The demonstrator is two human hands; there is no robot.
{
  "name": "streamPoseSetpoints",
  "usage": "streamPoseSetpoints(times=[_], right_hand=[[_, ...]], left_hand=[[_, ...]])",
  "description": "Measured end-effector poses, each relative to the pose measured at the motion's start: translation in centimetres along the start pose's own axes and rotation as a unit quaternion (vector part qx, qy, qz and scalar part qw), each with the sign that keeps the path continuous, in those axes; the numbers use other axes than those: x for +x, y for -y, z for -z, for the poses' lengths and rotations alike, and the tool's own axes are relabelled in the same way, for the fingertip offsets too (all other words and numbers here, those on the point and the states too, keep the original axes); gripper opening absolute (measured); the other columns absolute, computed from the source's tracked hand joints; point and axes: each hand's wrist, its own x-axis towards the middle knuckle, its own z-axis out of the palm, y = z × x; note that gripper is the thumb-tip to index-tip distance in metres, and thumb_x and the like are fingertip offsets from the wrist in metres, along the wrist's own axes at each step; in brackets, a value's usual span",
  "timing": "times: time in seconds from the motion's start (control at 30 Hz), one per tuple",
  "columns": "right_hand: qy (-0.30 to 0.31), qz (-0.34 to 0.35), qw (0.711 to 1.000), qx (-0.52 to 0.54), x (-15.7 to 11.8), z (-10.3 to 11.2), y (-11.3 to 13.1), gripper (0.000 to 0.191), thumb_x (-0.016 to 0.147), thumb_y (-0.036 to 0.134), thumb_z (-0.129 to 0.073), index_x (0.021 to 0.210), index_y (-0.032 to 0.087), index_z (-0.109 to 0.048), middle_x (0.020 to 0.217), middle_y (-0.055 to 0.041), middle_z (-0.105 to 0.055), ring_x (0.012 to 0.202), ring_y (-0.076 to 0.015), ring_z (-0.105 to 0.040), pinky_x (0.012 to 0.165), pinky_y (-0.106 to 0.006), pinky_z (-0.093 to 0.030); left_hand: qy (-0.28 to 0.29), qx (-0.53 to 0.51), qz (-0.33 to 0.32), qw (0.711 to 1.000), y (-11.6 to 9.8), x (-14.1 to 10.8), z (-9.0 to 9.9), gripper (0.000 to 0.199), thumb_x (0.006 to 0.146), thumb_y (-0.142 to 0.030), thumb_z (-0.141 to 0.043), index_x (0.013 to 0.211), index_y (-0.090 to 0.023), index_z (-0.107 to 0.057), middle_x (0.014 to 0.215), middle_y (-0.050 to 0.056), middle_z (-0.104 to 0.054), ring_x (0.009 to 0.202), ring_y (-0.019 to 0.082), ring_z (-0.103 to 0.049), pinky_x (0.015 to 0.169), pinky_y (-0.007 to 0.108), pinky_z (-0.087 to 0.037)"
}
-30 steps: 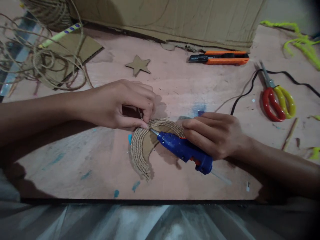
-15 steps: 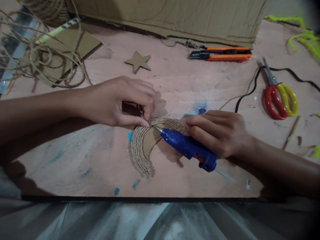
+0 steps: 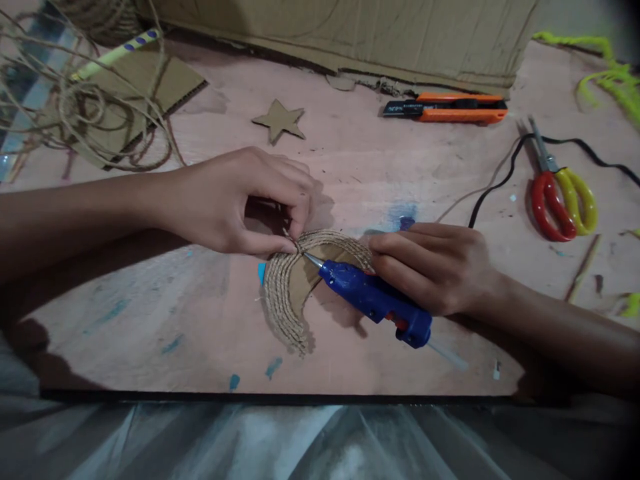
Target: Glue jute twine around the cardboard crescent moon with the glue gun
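Observation:
A cardboard crescent point(image 3: 303, 283) lies on the pinkish table, its outer part covered with curved rows of twine point(image 3: 278, 293). My left hand point(image 3: 250, 203) pinches the twine between thumb and index finger at the crescent's upper edge. Just right of that pinch, the metal tip of a blue glue gun point(image 3: 373, 293) meets the inner row of twine. My right hand point(image 3: 435, 267) is closed round the gun from above, fingers curled, partly over the crescent's right end. That end is hidden behind the hand and the gun.
A cardboard star point(image 3: 280, 123) lies beyond my left hand. An orange cutter point(image 3: 450, 109) sits before a large cardboard sheet point(image 3: 400, 40). Scissors point(image 3: 553, 203) and a black cord point(image 3: 505, 175) are at right. Loose twine point(image 3: 95, 107) tangles over cardboard point(image 3: 175, 79) at upper left.
The glue gun's tip has shifted very slightly left, towards my left fingertips. Both hands keep their grips, and the whole view has moved a little.

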Motion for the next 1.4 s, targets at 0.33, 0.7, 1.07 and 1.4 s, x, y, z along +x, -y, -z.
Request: streamPoseSetpoints(times=[0.33, 0.7, 1.07, 1.4], right_hand=[[-0.008, -0.014, 1.000, -0.011, 0.1, -0.5, 0.2, 0.030, 0.134, 0.015, -0.054, 0.113, 0.019, -0.075, 0.102, -0.0055, -0.084, 0.075, -0.0191, -0.062, 0.072, -0.037, -0.053], [-0.018, -0.020, 0.999, -0.045, 0.0, -1.1, 0.6, 0.034, 0.135, 0.016, -0.050, 0.111, 0.024, -0.073, 0.092, -0.0014, -0.075, 0.077, -0.0183, -0.058, 0.072, -0.036, -0.053], [-0.008, -0.011, 1.000, -0.016, 0.4, -0.6, 0.3, 0.025, 0.132, 0.015, -0.060, 0.114, 0.019, -0.077, 0.101, -0.0045, -0.080, 0.075, -0.0175, -0.059, 0.072, -0.037, -0.051], [0.000, -0.004, 1.000, -0.031, 0.8, -0.1, 0.0, 0.031, 0.134, 0.018, -0.057, 0.110, 0.019, -0.078, 0.098, -0.0039, -0.078, 0.074, -0.0174, -0.055, 0.071, -0.035, -0.051]], left_hand=[[0.017, 0.002, -0.012, 1.000, 0.1, 0.0, 0.3, 0.034, 0.130, -0.045, -0.079, 0.104, -0.023, -0.081, 0.103, 0.004, -0.087, 0.099, 0.017, -0.076, 0.095, 0.035, -0.060], [0.022, -0.004, -0.012, 1.000, 0.2, -0.2, 0.4, 0.036, 0.130, -0.048, -0.081, 0.105, -0.022, -0.082, 0.103, 0.004, -0.086, 0.098, 0.017, -0.075, 0.094, 0.034, -0.058], [0.018, 0.002, -0.022, 1.000, 0.3, -0.1, 0.4, 0.048, 0.133, -0.059, -0.074, 0.103, -0.022, -0.079, 0.101, 0.002, -0.085, 0.097, 0.015, -0.075, 0.095, 0.035, -0.058], [0.018, 0.005, -0.017, 1.000, 0.3, -0.1, 0.5, 0.049, 0.133, -0.062, -0.073, 0.104, -0.022, -0.080, 0.102, 0.004, -0.085, 0.097, 0.017, -0.076, 0.094, 0.036, -0.058]])
